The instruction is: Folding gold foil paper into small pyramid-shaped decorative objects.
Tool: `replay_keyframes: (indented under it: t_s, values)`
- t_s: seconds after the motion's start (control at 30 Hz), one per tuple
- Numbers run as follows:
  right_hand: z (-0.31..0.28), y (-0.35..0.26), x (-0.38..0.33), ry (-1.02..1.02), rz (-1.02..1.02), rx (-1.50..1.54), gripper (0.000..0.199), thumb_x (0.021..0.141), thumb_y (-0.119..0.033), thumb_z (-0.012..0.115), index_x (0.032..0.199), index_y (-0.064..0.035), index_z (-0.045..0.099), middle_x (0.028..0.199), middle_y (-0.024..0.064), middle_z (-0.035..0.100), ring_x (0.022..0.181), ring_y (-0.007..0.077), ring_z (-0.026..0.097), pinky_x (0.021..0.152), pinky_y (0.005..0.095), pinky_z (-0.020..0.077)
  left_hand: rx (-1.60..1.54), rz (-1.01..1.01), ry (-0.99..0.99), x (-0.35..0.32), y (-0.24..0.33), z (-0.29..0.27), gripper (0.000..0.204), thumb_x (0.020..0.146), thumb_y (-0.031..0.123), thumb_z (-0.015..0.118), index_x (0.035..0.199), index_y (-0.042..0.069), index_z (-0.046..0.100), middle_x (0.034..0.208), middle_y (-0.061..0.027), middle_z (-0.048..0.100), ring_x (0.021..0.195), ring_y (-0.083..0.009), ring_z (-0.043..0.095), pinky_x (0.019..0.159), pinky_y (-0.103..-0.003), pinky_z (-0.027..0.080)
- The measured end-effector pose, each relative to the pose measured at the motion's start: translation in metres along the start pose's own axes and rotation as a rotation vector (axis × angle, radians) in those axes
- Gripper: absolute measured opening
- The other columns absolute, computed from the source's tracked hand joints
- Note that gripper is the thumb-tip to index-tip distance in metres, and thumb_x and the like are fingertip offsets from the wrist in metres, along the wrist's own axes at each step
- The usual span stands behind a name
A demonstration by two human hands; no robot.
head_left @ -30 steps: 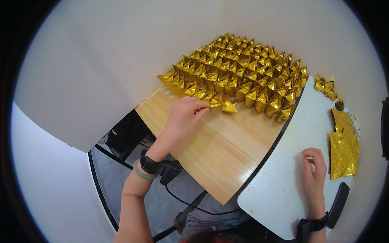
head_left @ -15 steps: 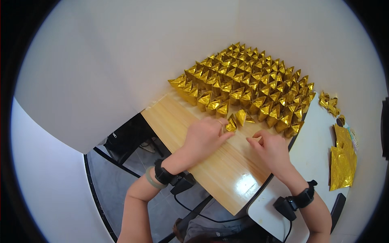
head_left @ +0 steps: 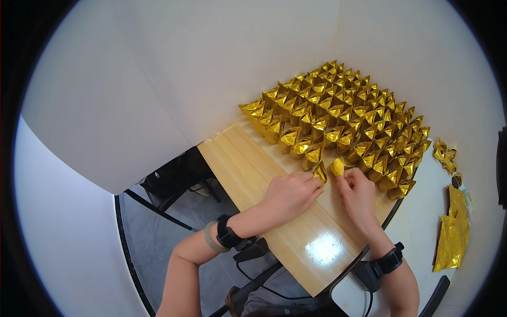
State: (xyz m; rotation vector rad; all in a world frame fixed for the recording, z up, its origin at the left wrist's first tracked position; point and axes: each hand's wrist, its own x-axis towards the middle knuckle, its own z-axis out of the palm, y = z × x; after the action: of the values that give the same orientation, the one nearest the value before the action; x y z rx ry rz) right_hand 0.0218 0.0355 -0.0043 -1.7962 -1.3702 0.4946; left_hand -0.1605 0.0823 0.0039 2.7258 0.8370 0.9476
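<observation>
My left hand (head_left: 293, 194) is closed over the wooden board, its fingertips on a folded gold foil paper ingot (head_left: 320, 173). Just right of it, my right hand (head_left: 360, 194) pinches the near edge of a second gold paper ingot (head_left: 337, 167). Part of each held piece is covered by fingers. Beyond both hands stand several close rows of like gold paper ingots (head_left: 346, 113), with their pointed tips up. The nearest of these rows almost touches the two pieces in my hands.
The rows stand on a pale wooden board (head_left: 253, 179) beside a white table (head_left: 417, 206). On the right lie flat gold foil sheets (head_left: 451, 232) and a few crumpled gold pieces (head_left: 445, 155). White walls enclose the far side. A black strap with a cabled device circles each wrist.
My right hand has come forward and left from bare board to the second ingot and grips it. My left hand stays on its ingot. The whole view has shifted slightly.
</observation>
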Motion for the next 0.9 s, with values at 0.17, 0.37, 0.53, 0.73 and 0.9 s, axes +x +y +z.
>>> replay_keyframes:
  t_s: [0.17, 0.37, 0.53, 0.73, 0.9]
  values:
    - [-0.035, -0.028, -0.025, -0.089, 0.104, 0.134, 0.014, 0.091, -0.014, 0.059, 0.092, -0.0006, 0.057, 0.064, 0.0075, 0.063, 0.053, 0.0139, 0.061, 0.048, 0.0259, 0.0446, -0.02, -0.015, -0.041, 0.005, 0.004, -0.006, 0.012, 0.086, 0.02, 0.063, 0.086, 0.008, 0.064, 0.08, -0.0059, 0.06, 0.072, -0.0253, 0.061, 0.058, -0.037, 0.049]
    - [-0.056, -0.014, -0.058, -0.161, -0.006, 0.246, 0.011, 0.089, -0.009, 0.061, 0.094, -0.0009, 0.055, 0.07, 0.0077, 0.064, 0.057, 0.0128, 0.063, 0.05, 0.0244, 0.0479, -0.033, -0.013, -0.02, 0.012, 0.001, -0.001, 0.011, 0.086, 0.018, 0.063, 0.088, 0.007, 0.064, 0.08, -0.0072, 0.059, 0.07, -0.0272, 0.061, 0.059, -0.038, 0.05]
    - [-0.07, -0.011, -0.073, -0.207, -0.126, 0.048, 0.011, 0.086, -0.006, 0.063, 0.093, -0.0005, 0.057, 0.073, 0.0091, 0.064, 0.063, 0.0155, 0.066, 0.059, 0.0251, 0.0525, -0.037, -0.032, -0.014, 0.017, 0.001, -0.001, 0.01, 0.086, 0.015, 0.063, 0.09, 0.007, 0.065, 0.08, -0.0083, 0.06, 0.071, -0.0286, 0.061, 0.06, -0.038, 0.05]
    - [-0.073, -0.009, -0.079, -0.195, -0.211, 0.066, 0.011, 0.082, -0.003, 0.067, 0.091, -0.0005, 0.062, 0.079, 0.0103, 0.065, 0.068, 0.019, 0.067, 0.062, 0.0273, 0.0536, -0.077, -0.005, -0.006, 0.021, -0.005, 0.009, 0.014, 0.085, 0.016, 0.064, 0.095, 0.006, 0.066, 0.083, -0.0088, 0.061, 0.072, -0.0294, 0.061, 0.062, -0.038, 0.05]
    - [-0.073, -0.009, -0.084, -0.185, -0.281, 0.044, 0.011, 0.081, -0.002, 0.067, 0.091, -0.0005, 0.062, 0.078, 0.0102, 0.065, 0.068, 0.0197, 0.067, 0.06, 0.0285, 0.054, -0.025, -0.003, 0.038, 0.021, 0.005, 0.001, 0.021, 0.083, 0.02, 0.068, 0.1, 0.008, 0.066, 0.08, -0.0071, 0.061, 0.07, -0.0263, 0.061, 0.059, -0.035, 0.049]
